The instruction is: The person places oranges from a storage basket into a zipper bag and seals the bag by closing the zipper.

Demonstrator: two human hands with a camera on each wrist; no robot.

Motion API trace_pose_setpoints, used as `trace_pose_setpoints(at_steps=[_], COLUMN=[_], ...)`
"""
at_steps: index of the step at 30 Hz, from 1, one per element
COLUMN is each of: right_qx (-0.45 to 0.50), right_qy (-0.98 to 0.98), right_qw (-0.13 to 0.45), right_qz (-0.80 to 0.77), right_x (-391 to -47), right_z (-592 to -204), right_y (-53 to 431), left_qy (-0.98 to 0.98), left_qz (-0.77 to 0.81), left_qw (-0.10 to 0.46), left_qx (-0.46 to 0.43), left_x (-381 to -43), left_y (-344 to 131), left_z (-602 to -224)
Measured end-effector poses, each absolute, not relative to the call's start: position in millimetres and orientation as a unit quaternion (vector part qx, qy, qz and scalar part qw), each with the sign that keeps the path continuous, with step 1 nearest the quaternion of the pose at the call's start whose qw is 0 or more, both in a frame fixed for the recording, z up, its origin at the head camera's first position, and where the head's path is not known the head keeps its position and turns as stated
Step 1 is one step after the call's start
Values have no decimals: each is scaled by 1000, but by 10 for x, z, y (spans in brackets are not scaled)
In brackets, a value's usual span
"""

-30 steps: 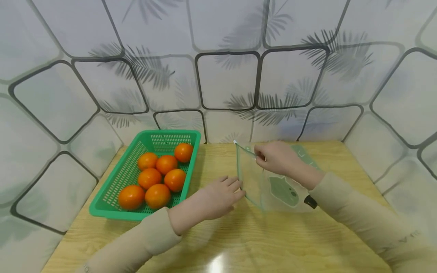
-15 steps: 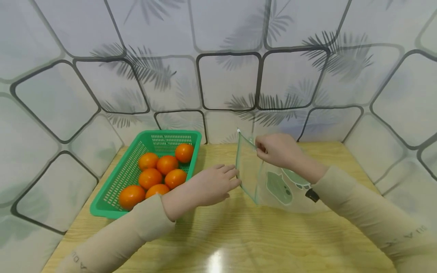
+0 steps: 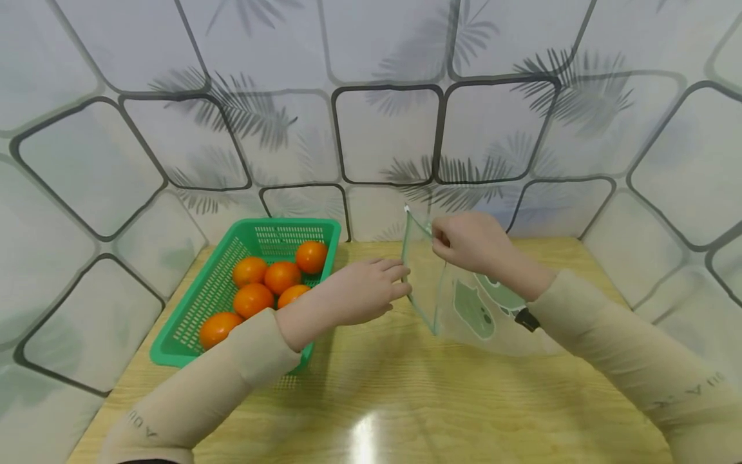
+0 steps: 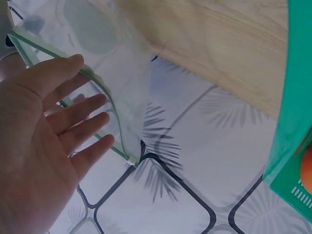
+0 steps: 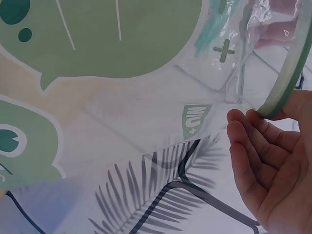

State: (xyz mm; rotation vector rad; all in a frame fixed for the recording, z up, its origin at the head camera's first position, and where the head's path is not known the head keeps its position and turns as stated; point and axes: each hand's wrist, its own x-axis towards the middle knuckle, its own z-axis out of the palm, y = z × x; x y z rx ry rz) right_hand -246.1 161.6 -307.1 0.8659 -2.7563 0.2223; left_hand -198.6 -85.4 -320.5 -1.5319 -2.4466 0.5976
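A clear slider zip bag [image 3: 472,312] with green cartoon prints stands with its green-edged mouth spread towards the left. At the top edge of that mouth, my right hand [image 3: 472,241] pinches the rim between thumb and fingers, as the right wrist view also shows [image 5: 273,161]. My left hand [image 3: 365,290] is at the opposite side of the mouth, fingers extended at the rim. In the left wrist view, the thumb of this left hand [image 4: 53,131] overlaps the green edge and the fingers spread across the opening. A white slider [image 4: 132,161] sits at the rim's corner.
Left of the bag is a green slotted basket [image 3: 174,351] holding several oranges [image 3: 252,299]; my left forearm hides part of it. A wooden tabletop [image 3: 452,399] lies below. Patterned walls [image 3: 382,135] rise behind and on both sides.
Both hands have risen, and the bag's mouth has lifted and widened with them. The left hand has also shifted slightly left. The oranges have stayed in the basket.
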Motion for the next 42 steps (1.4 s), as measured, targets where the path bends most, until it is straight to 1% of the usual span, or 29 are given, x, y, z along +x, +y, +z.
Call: trace_pose_setpoints(at_steps=[5,9,11,14,22,30,36,42], right_qx=[291,297,299,299,292,311,363,400], right_qy=[-945,-942,-941,-939,-934,-929,-911,-901], right_qw=[128,129,129,131,133,133,141,116], right_qz=[75,86,93,110,160,149,135,122], right_x=[-2455,-2438,-2429,-2421,-2414,-2405,-2411,-2381], right_z=[-3017,-2974,-2957,-2931,-2887,-2902,-2932,-2962], right_y=[1591,1586,1588,1584,1569,1581,1613,1652], left_qy=[-803,-781,-771,-764,-753,-754,-747,-748], left_qz=[184,165,160,145,104,61,54,49], left_qw=[153,210,238,267,316,368,388,389], left_qx=[-546,-565,-568,-569,-568,-541,-536,-535], left_x=[-2069,-2140,-2183,-2231,-2306,-2346,-2356,-2368], left_y=[-883,-917,-934,-953,-965,-954,-939,-943], left_z=[-3179,-3165,-3176,-3192,-3227,-3249,-3251,-3228])
